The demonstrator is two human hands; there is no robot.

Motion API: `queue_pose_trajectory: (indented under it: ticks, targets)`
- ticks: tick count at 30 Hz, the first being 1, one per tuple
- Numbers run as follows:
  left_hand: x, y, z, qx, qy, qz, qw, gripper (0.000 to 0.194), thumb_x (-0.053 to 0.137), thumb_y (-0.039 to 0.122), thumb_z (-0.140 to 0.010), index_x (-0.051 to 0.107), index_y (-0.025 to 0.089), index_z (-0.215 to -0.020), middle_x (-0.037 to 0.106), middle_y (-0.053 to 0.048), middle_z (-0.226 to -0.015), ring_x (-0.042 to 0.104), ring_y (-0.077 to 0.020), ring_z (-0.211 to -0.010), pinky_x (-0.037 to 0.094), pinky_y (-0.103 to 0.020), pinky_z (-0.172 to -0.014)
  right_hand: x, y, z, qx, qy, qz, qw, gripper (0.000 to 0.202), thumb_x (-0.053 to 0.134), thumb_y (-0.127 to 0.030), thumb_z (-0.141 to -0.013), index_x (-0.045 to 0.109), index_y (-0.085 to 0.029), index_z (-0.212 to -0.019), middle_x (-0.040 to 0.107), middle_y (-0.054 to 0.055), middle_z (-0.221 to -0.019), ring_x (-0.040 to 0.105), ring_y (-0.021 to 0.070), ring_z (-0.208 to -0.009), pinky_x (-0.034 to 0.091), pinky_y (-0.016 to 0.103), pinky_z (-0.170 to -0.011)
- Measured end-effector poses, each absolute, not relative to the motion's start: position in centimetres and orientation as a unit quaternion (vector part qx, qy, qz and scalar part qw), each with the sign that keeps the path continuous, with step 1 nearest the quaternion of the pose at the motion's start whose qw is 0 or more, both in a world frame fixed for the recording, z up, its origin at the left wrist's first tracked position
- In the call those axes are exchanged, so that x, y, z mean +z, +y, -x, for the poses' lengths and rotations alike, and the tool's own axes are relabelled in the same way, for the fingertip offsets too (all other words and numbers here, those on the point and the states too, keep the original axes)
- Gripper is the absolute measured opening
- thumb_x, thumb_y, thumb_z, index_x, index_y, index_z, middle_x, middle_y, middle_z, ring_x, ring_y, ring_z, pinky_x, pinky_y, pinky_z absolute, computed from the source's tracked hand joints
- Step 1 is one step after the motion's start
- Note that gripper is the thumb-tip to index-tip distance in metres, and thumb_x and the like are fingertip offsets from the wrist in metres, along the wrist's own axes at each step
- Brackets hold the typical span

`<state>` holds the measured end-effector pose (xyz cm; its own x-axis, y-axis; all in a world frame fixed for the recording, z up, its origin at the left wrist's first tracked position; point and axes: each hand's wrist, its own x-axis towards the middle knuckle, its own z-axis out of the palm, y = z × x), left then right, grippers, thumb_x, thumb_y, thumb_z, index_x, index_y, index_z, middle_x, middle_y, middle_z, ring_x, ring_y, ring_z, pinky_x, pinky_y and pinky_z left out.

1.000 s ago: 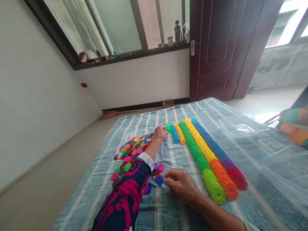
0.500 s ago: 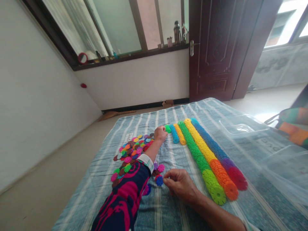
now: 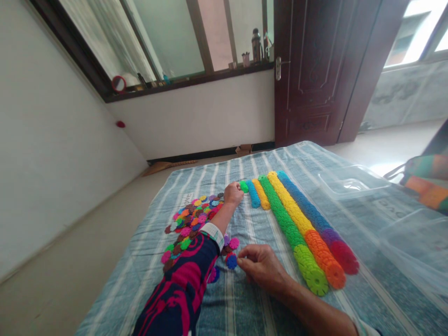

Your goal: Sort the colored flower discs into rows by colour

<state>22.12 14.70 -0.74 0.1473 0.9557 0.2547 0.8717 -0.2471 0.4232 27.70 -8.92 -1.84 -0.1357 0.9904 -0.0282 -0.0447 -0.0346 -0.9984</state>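
Observation:
My left hand (image 3: 233,193) reaches to the far side of the bed, its fingers pinched at a short stack of green notched plastic discs (image 3: 244,186). Beside that stack lie a short blue roll (image 3: 254,195) and a short yellow roll (image 3: 261,195) of linked discs. My right hand (image 3: 262,267) rests nearer, fingers curled and thumb close to the index finger, with nothing visible in it. Just left of its fingertips lies a blue disc (image 3: 231,262). A loose pile of mixed-colour discs (image 3: 196,217) spreads left of my left forearm, which hides part of it.
Long disc rolls lie to the right: a green one (image 3: 283,214), a yellow-and-orange one (image 3: 294,205) and a blue, purple and red one (image 3: 311,212). Clear plastic containers (image 3: 353,179) stand at the right on the striped bedsheet (image 3: 206,317). Beyond is a dark red door (image 3: 315,70).
The view has shifted very slightly. Both hands stay in nearly the same places, the left at the green discs and the right beside the blue disc.

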Motion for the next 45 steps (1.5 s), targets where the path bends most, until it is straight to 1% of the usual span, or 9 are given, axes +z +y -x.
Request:
queue_pose_trajectory:
  ticks: [11,18,22,27,33,41,45]
  targets:
    - [-0.8,14.9,-21.9,0.239,0.592,-0.764,0.094,0.024,0.056,0.009,-0.065,0.068,0.017,-0.085,0.071,-0.004,-0.087,0.063,-0.0161,-0.084,0.044,-0.022,-0.071,-1.9,-8.8,-27.7,0.547,-0.520,0.462,0.466,0.015,0.056,-0.022,-0.075,0.069,-0.016,-0.071,0.048,-0.006,-0.040,0.041,0.0065,-0.036,0.029,0.017,-0.039]
    - [-0.5,14.5,-22.0,0.234,0.598,-0.761,0.091,0.022,0.056,0.011,-0.066,0.068,0.016,-0.083,0.070,-0.005,-0.084,0.062,-0.0173,-0.081,0.044,-0.023,-0.070,-1.7,-8.9,-27.8,0.548,-0.519,0.463,0.466,0.015,0.056,-0.021,-0.074,0.068,-0.015,-0.070,0.047,-0.007,-0.040,0.040,0.0063,-0.036,0.028,0.017,-0.039]
    - [0.3,13.6,-21.0,0.227,0.585,-0.773,0.094,0.020,0.055,0.012,-0.067,0.068,0.016,-0.082,0.069,-0.003,-0.081,0.061,-0.0151,-0.077,0.043,-0.023,-0.069,-1.4,-9.0,-27.8,0.551,-0.518,0.460,0.465,0.015,0.055,-0.022,-0.074,0.066,-0.015,-0.069,0.046,-0.007,-0.042,0.041,0.0063,-0.036,0.028,0.018,-0.039]
    - [1.9,11.4,-17.2,0.207,0.557,-0.799,0.092,0.013,0.057,0.017,-0.068,0.068,0.016,-0.074,0.065,0.000,-0.072,0.057,-0.0128,-0.070,0.041,-0.021,-0.065,-1.3,-9.2,-27.8,0.549,-0.521,0.463,0.461,0.017,0.055,-0.027,-0.074,0.065,-0.015,-0.068,0.045,-0.007,-0.041,0.040,0.0068,-0.036,0.027,0.018,-0.039]
    - [3.4,7.3,-9.7,0.188,0.541,-0.816,0.078,0.015,0.053,0.022,-0.070,0.067,0.018,-0.070,0.064,0.001,-0.068,0.056,-0.0123,-0.067,0.041,-0.021,-0.065,-1.3,-9.4,-28.0,0.535,-0.537,0.479,0.444,0.019,0.055,-0.031,-0.074,0.065,-0.015,-0.069,0.046,-0.006,-0.041,0.040,0.0074,-0.037,0.029,0.019,-0.040]
    - [3.1,1.8,-2.0,0.273,0.624,-0.716,0.151,0.018,0.054,0.033,-0.067,0.066,0.019,-0.068,0.064,0.002,-0.063,0.057,-0.0127,-0.062,0.043,-0.021,-0.060,-1.3,-9.9,-28.4,0.523,-0.545,0.488,0.438,0.024,0.056,-0.037,-0.075,0.065,-0.016,-0.070,0.048,-0.005,-0.042,0.041,0.0085,-0.039,0.029,0.021,-0.042]
    - [2.7,-0.2,-0.4,0.304,0.633,-0.690,0.176,0.019,0.054,0.032,-0.067,0.066,0.017,-0.069,0.066,0.001,-0.066,0.059,-0.0135,-0.064,0.045,-0.022,-0.061,-1.2,-10.1,-28.5,0.518,-0.547,0.494,0.434,0.025,0.057,-0.040,-0.075,0.063,-0.016,-0.068,0.048,-0.005,-0.042,0.041,0.0086,-0.039,0.030,0.021,-0.042]
